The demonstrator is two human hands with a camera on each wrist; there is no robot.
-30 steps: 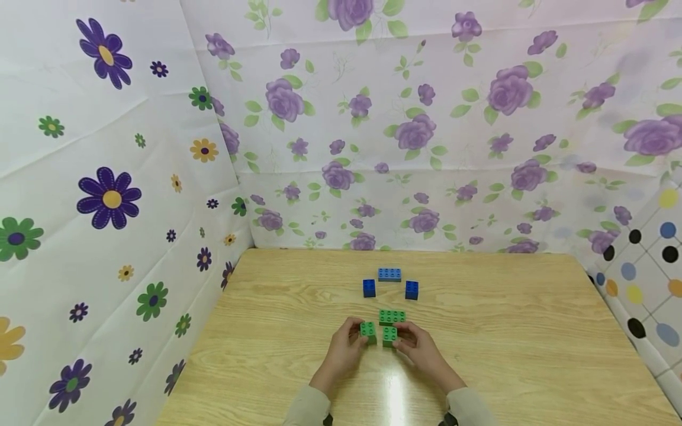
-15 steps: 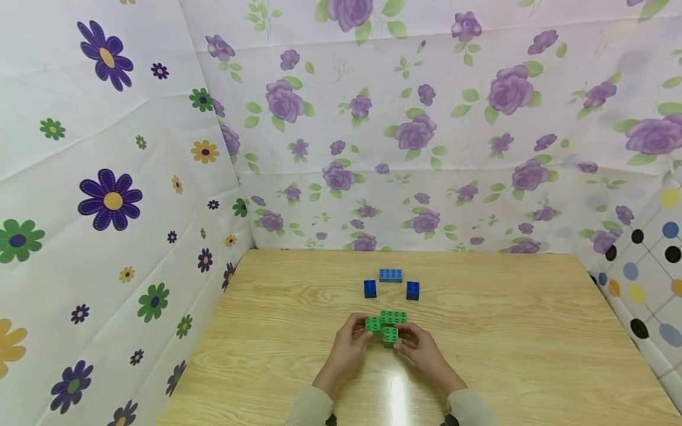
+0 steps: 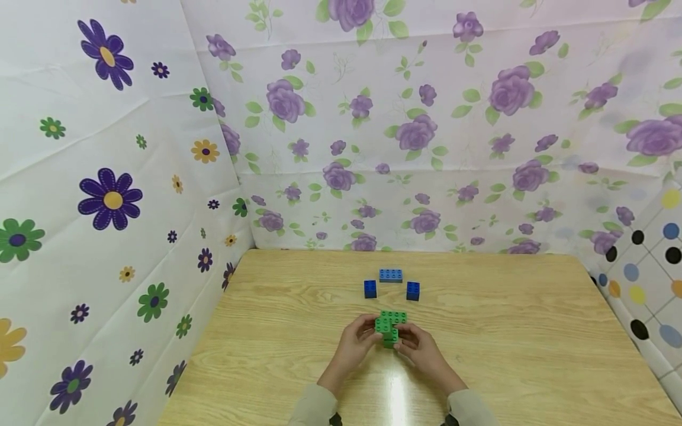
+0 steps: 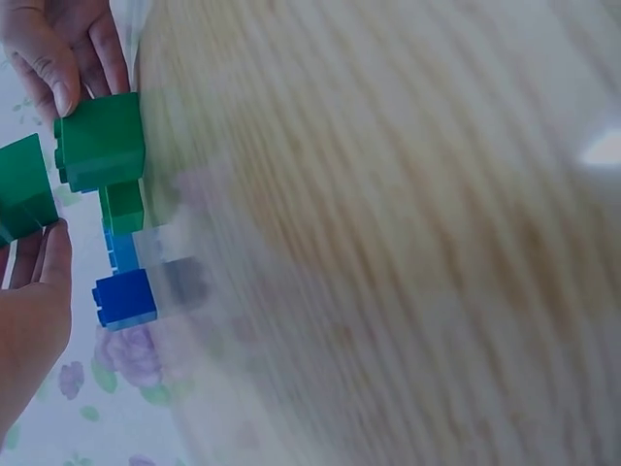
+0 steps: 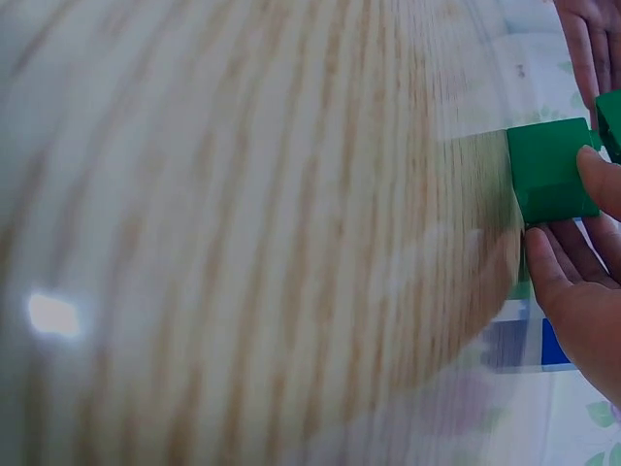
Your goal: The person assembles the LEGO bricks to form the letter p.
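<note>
My left hand [image 3: 354, 342] pinches a square green building brick [image 3: 381, 325] between thumb and fingers. In the left wrist view that brick [image 4: 24, 189] is off the table, tilted, above and beside a second square green brick [image 4: 105, 141]. The second brick [image 3: 391, 342], partly covered in the head view, stands on the table in the grip of my right hand [image 3: 419, 346]. Studs on its side touching or near the raised brick show in the right wrist view, where the right hand [image 5: 582, 311] holds it by thumb and fingers. Just behind lies a long green brick [image 3: 398, 316].
Farther back on the wooden table [image 3: 506, 313] are a long light-blue brick [image 3: 391, 276] and two square dark-blue bricks, one at left [image 3: 370, 289] and one at right [image 3: 412, 291]. Flower-patterned cloth [image 3: 373, 148] hangs behind the table and along its left side.
The left hand has lifted its green brick and carried it rightward, over toward the brick in the right hand. The right hand and the blue bricks have stayed put.
</note>
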